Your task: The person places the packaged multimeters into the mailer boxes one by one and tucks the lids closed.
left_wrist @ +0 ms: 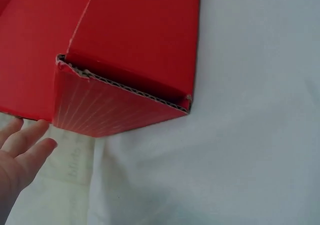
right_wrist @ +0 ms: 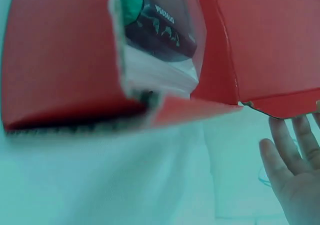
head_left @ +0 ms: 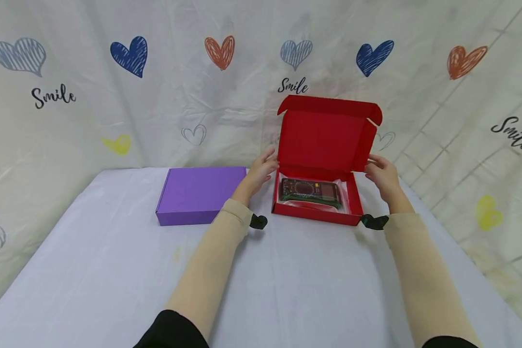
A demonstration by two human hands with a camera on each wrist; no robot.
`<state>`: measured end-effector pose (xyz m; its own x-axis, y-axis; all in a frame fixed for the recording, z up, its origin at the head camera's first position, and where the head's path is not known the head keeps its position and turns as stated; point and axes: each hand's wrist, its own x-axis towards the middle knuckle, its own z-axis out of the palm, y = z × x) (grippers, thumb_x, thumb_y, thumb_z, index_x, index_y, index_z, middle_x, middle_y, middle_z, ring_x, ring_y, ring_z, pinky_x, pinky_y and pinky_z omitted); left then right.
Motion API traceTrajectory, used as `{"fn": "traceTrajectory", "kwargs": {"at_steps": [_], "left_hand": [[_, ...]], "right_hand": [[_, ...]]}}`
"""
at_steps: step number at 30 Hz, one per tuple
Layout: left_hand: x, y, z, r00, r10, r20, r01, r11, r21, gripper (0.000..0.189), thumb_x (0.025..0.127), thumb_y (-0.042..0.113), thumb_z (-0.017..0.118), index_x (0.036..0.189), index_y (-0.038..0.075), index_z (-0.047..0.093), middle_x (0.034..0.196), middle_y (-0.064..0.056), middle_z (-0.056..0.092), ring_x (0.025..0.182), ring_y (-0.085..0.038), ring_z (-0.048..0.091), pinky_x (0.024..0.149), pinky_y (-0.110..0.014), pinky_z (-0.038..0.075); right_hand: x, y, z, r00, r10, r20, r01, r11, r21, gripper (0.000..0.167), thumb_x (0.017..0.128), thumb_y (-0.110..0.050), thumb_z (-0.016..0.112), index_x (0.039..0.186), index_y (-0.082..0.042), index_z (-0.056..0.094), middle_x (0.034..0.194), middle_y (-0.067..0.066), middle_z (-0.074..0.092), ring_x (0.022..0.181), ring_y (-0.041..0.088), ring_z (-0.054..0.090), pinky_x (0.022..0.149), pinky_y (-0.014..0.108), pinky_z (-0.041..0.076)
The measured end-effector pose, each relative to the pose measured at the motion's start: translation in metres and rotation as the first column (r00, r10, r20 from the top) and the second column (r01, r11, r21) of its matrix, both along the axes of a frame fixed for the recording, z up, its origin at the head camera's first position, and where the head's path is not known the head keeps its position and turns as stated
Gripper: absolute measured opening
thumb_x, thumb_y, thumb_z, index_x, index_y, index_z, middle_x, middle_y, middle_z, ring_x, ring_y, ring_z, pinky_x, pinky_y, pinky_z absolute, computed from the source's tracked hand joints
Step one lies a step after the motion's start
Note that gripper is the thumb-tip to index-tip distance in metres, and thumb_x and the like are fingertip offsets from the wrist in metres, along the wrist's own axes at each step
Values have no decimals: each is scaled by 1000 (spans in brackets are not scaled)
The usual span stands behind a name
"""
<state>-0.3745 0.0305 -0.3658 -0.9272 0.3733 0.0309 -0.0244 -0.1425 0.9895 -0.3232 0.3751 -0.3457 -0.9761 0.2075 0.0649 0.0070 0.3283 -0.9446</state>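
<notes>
A red cardboard box [head_left: 317, 216] stands on the table with its lid [head_left: 326, 140] raised at the back. Inside it lies a dark multimeter [head_left: 311, 192] with a dial and green edging, in clear plastic wrapping [right_wrist: 160, 70]. My left hand [head_left: 259, 172] is at the lid's left edge, its fingers extended and their tips by the red card in the left wrist view. At the lid's right edge, my right hand [head_left: 382, 176] has its fingertips against the card, fingers spread and nearly straight in the right wrist view.
To the left sits a closed purple box [head_left: 204, 193], partly behind my left forearm. A white cloth [head_left: 287, 280] covers the table. Behind it hangs a pale curtain [head_left: 165, 106] printed with hearts and the word Smile, close to the raised lid.
</notes>
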Motion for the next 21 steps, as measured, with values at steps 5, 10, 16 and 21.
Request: {"fn": "traceTrajectory", "kwargs": {"at_steps": [5, 10, 16, 21], "left_hand": [[1, -2, -3, 1000, -24, -5, 24, 1000, -14, 69, 99, 1, 47, 163, 8, 25, 163, -16, 34, 147, -38, 35, 120, -60, 21], [2, -3, -5, 999, -48, -7, 48, 999, -16, 68, 98, -1, 45, 163, 7, 25, 164, -17, 33, 148, -39, 33, 120, -61, 18], [3, -5, -9, 998, -64, -14, 63, 997, -32, 67, 99, -1, 43, 163, 9, 25, 164, -17, 31, 149, -39, 32, 120, -61, 17], [5, -8, -10, 997, -72, -27, 70, 997, -43, 71, 95, -1, 45, 163, 10, 27, 164, -18, 31, 149, -39, 32, 119, -62, 19]], "right_hand": [[7, 3, 2, 995, 91, 31, -93, 991, 98, 59, 110, -26, 34, 162, 0, 23, 157, 29, 37, 133, 36, 49, 113, 46, 38], [13, 4, 4, 989, 137, 51, -142, 984, 112, 59, 110, -24, 32, 162, 2, 18, 159, 30, 33, 139, 46, 41, 114, 52, 34], [16, 2, 1, 984, 170, 56, -174, 983, 65, 62, 110, -19, 35, 163, -1, 11, 162, 30, 27, 141, 47, 37, 115, 53, 31], [16, 1, -4, 981, 191, 39, -193, 979, 65, 68, 109, -21, 40, 165, -8, 4, 163, 29, 26, 142, 46, 38, 115, 53, 32]]}}
